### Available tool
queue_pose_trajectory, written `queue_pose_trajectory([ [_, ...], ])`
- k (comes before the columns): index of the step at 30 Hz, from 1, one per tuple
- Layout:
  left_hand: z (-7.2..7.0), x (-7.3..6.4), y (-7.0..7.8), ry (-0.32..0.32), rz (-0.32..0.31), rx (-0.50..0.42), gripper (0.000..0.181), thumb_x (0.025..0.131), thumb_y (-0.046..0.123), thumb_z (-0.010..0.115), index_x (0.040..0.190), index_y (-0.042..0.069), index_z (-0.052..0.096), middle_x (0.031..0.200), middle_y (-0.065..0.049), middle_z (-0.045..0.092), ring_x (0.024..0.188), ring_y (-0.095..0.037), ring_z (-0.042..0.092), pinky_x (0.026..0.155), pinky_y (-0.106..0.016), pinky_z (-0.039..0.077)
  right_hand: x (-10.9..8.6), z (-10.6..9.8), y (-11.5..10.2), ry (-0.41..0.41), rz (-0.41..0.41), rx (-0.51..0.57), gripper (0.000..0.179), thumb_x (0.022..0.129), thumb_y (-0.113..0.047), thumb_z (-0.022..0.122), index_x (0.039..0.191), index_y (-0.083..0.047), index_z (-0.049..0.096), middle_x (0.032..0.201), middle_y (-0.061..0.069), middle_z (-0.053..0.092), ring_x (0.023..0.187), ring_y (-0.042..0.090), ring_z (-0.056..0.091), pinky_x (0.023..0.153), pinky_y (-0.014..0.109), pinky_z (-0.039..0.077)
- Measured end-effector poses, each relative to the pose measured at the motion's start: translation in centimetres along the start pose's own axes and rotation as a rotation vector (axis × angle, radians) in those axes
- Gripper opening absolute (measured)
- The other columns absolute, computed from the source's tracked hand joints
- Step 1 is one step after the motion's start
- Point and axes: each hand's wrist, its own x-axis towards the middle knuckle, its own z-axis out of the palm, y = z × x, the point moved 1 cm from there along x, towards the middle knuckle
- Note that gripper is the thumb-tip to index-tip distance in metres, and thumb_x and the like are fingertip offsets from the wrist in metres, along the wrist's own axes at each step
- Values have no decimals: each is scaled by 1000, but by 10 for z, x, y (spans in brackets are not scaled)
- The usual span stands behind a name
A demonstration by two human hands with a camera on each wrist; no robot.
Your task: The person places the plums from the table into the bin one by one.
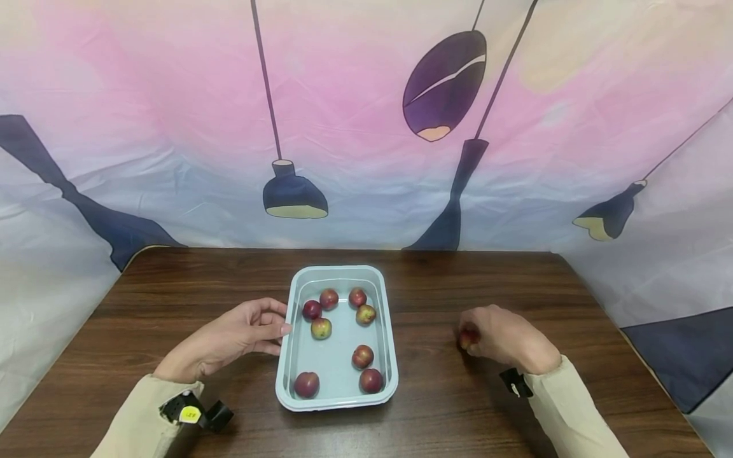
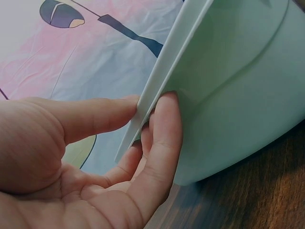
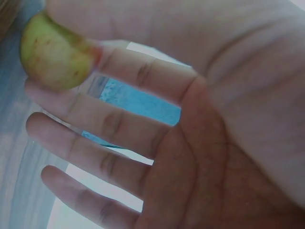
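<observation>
My left hand (image 1: 246,327) pinches the left rim of a pale blue-green plastic tray (image 1: 338,404), with the thumb on top and the fingers underneath in the left wrist view. Inside the tray lie several small red and yellow plums (image 1: 306,384), loosely scattered, most in the far half. To the right of the tray, low over the table, my right hand (image 1: 506,334) holds another plum (image 1: 469,336) at its fingertips. The right wrist view shows this plum (image 3: 57,55) as mostly yellow-green, between thumb and first fingers, the other fingers stretched out.
The tray stands on a dark brown wooden table (image 1: 424,420). A printed cloth (image 1: 355,127) with painted lamps hangs behind the table's far edge and along both sides. Black straps with small devices (image 1: 197,412) sit at the wrists.
</observation>
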Motion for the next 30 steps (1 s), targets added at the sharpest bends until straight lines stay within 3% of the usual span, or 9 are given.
queue_pose_trajectory([
  [6,0,0,0,-2,5,0,58,101,15,64,139,-17,32,108,-9,71,103,-16,71,91,-36,64,0,-1,-4,3,10,-7,23,85,-7,80,82,-24,64,78,-12,59,72,8,53,67,28,46],
  [20,-1,-1,-1,-16,18,-4,57,102,14,63,138,-17,32,107,-7,72,104,-16,71,92,-36,63,0,-5,-9,121,-134,-102,24,86,-9,75,78,-26,60,74,-13,55,68,5,47,61,21,40],
  [30,-1,-1,-1,-19,22,-5,57,102,14,62,138,-17,31,107,-7,72,102,-16,72,92,-36,63,-1,-6,-14,184,-149,-171,24,88,-15,76,79,-26,56,71,-12,50,71,8,45,61,23,37],
])
